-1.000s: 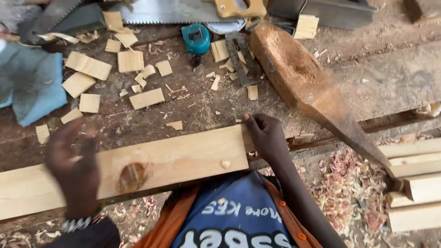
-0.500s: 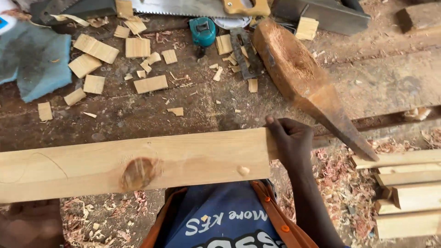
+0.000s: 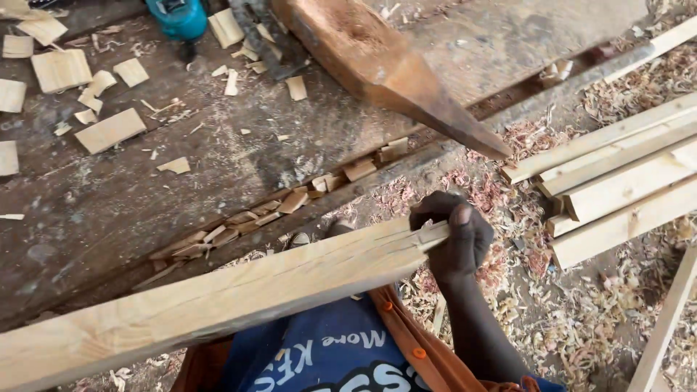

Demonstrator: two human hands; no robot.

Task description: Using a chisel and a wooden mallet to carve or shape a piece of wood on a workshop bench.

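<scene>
At the far left, pale wood offcuts (image 3: 62,69) lie scattered over the dark, dusty worktop (image 3: 145,196), with a larger flat piece (image 3: 110,130) among them. At the top edge a teal tool (image 3: 176,16) pokes into view. A long, light-coloured wooden plank (image 3: 218,297) runs from the lower left corner up toward the middle, tilted and held clear of the worktop, above the person's blue shirt with its orange edging (image 3: 341,348). More small chips (image 3: 290,199) sit wedged in a groove along the worktop's edge, just behind the plank. Above the middle, a big reddish-brown carved block of wood (image 3: 385,69) tapers to a point that overhangs the edge. The right hand (image 3: 454,236) is curled tightly round the plank's right end, fingers wrapped over the top face. The left hand is out of sight. Below and to the right, the floor (image 3: 581,319) is thick with shavings, and a stack of pale planks (image 3: 617,181) lies at the right.
</scene>
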